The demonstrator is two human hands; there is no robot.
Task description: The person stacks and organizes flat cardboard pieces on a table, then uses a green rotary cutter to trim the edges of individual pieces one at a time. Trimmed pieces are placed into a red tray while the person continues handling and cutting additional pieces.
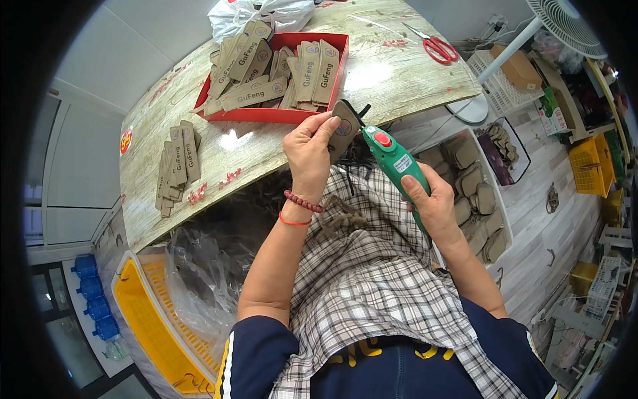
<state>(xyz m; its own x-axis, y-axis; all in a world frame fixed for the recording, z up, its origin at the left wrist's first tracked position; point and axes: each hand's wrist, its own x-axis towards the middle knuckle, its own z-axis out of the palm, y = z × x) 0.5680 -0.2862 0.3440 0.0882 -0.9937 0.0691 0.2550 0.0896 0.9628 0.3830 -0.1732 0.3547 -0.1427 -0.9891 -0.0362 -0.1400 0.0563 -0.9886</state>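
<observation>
My left hand (310, 143) pinches a beige fabric piece (343, 130) with a rounded end and a dark edge, held up just off the table's near edge. In my right hand (430, 198) is a green handheld power tool (395, 159) with a red button, shaped like electric scissors. Its tip is at the dark edge of the piece; the blade itself is too small to make out. A short black strip (364, 111) sticks out there. Beyond my left hand, a red box lid (266, 116) holds several printed beige pieces (309, 72).
More beige pieces (178, 159) lie stacked at the table's left. Red-handled scissors (438, 49) lie at the far right of the table. A white bin (503, 226) of beige pieces stands to my right. At lower left is a yellow crate (149, 326) with clear plastic (199, 272).
</observation>
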